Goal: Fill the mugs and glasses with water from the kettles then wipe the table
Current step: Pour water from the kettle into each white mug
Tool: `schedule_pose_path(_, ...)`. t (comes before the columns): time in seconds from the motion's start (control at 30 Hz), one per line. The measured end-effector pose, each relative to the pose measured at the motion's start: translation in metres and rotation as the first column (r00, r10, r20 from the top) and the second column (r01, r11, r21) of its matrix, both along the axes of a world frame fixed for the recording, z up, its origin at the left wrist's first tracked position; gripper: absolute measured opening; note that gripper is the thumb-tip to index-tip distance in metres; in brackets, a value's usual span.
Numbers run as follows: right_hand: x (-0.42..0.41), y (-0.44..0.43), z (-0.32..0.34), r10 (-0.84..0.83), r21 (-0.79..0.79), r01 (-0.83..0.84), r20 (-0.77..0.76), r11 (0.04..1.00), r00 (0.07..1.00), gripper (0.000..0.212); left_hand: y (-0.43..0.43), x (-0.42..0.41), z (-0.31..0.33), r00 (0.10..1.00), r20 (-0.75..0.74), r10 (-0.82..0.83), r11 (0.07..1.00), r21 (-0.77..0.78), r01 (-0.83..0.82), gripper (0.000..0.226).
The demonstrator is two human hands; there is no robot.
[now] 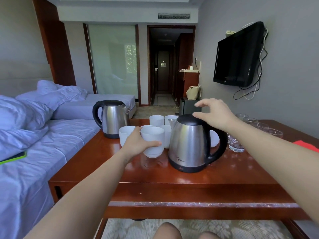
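- Kettles: two, both steel with black lids and handles. Both lids are closed, so the contents cannot be seen. The far kettle (113, 119) stands at the table's left rear corner. The near kettle (190, 145) stands upright mid-table, with its spout toward the mugs.
- Mugs: seven white mugs (156, 120) counted, clustered between the two kettles (one shows only through the near kettle's handle loop, another only as a rim). From this angle it cannot be told whether any holds water.
- Glasses: at least five clear glasses (236, 146), grouped right of the near kettle and running toward the back edge. They overlap, so the exact count is uncertain, and no fill level can be made out.
- Left hand (139, 144): wrapped round the front mug (153, 135), thumb across its near side and fingers behind. The mug's base is on or just above the table (172, 178); which one cannot be told.
- Right hand (214, 112): above the near kettle's lid, fingers loosely curved and spread, holding nothing. The thumb tip is at the lid, contact unclear.
- Red cloth (305, 146): one, at the table's right edge, apart from the glasses.
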State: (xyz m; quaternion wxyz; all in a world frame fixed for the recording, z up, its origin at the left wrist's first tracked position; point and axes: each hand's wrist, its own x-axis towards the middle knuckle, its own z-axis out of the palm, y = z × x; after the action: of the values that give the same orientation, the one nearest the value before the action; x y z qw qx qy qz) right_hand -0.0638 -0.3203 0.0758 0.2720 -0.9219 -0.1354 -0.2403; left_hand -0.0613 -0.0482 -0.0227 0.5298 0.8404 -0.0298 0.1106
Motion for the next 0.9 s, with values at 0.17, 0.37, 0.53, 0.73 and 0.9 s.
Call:
schedule_pose_path(0.17,0.014,0.060,0.035,0.176,-0.122,-0.183,-0.063,0.976,0.982,0.040,0.025,0.008,0.043,1.000,0.003,-0.008,0.999,0.050,0.008,0.075)
schedule_pose_path(0.37,0.055,0.121,0.066,0.220,-0.146,-0.259,-0.241,0.955,0.945,0.062,0.053,0.042,0.084,0.999,0.044,0.014,0.995,0.103,-0.019,0.073)
schedule_pose_path(0.53,0.100,0.164,0.070,0.217,-0.110,-0.268,-0.342,0.957,0.914,0.085,0.069,0.084,0.099,0.996,0.073,0.043,0.994,0.098,-0.050,0.076)
schedule_pose_path(0.73,0.167,0.193,0.060,0.249,-0.104,-0.323,-0.437,0.940,0.864,0.089,0.083,0.140,0.095,0.997,0.051,0.052,0.991,0.124,-0.058,0.080)
schedule_pose_path(0.9,0.221,0.202,0.051,0.225,-0.119,-0.324,-0.501,0.938,0.836,0.046,0.084,0.183,0.080,0.999,0.026,0.044,0.997,0.058,-0.046,0.079)
